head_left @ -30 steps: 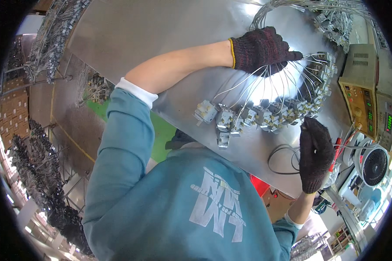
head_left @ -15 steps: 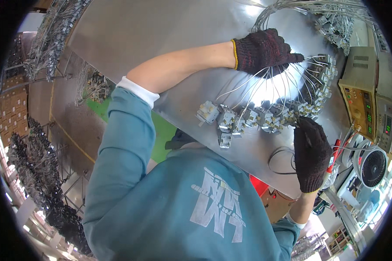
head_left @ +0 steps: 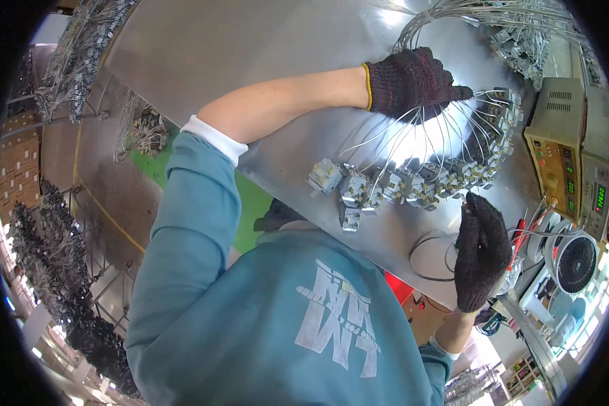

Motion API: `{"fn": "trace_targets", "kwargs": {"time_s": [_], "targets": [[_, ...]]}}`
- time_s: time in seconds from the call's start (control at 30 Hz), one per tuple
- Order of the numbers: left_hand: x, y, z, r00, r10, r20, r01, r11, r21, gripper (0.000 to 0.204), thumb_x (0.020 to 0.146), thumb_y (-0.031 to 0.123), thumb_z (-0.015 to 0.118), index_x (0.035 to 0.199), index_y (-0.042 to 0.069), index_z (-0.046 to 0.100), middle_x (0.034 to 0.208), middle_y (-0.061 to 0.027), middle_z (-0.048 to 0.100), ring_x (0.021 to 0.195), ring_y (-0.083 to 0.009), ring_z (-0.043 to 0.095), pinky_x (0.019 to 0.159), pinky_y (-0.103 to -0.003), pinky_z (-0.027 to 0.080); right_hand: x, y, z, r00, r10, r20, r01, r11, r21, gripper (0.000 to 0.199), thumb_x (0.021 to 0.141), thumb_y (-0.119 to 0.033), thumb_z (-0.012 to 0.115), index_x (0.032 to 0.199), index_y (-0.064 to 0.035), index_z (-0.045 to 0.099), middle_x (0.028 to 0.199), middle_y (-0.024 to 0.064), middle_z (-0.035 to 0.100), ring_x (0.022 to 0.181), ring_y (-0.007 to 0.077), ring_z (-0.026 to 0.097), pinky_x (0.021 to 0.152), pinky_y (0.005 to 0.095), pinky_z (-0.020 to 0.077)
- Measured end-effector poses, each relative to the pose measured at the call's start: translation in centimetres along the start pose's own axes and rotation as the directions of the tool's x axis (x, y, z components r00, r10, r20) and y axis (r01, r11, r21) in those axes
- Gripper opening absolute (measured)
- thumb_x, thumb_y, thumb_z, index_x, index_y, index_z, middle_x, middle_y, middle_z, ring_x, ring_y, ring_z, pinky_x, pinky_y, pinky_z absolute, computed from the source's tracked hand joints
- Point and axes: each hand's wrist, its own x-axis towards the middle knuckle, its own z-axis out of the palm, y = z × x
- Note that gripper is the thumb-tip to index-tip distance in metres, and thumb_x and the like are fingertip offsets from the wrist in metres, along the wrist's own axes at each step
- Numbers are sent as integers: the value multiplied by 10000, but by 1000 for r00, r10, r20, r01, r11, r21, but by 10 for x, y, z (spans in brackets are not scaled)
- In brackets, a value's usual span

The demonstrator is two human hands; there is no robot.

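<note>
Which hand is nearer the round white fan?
Right. The right hand is a little left of the fan in the picture; the left hand is farther off, up and left, beyond the connectors.

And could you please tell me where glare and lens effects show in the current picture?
Head view: bright glare on the metal table between the left hand and the connectors; head view also: corners black, from the fisheye's round image.

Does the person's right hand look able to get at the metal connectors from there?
Yes, most likely: the right hand has its fingertips close to the connectors, with nothing visible in between, and the left hand is beyond the row, out of its way.
</note>
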Motion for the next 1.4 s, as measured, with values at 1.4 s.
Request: {"fn": "trace_targets", "kwargs": {"time_s": [1.4], "targets": [[2, 11, -7, 984, -176, -11, 177, 979, 97, 601, 906, 305, 686, 1459, 83, 603, 815, -144, 690, 718, -332, 696, 652, -516, 539, -15, -4, 24, 994, 1, -111, 4, 999, 44, 297, 920, 65, 745, 1199, -34, 765, 1208, 187, 773, 1090, 291, 762, 923, 384, 602]]}}
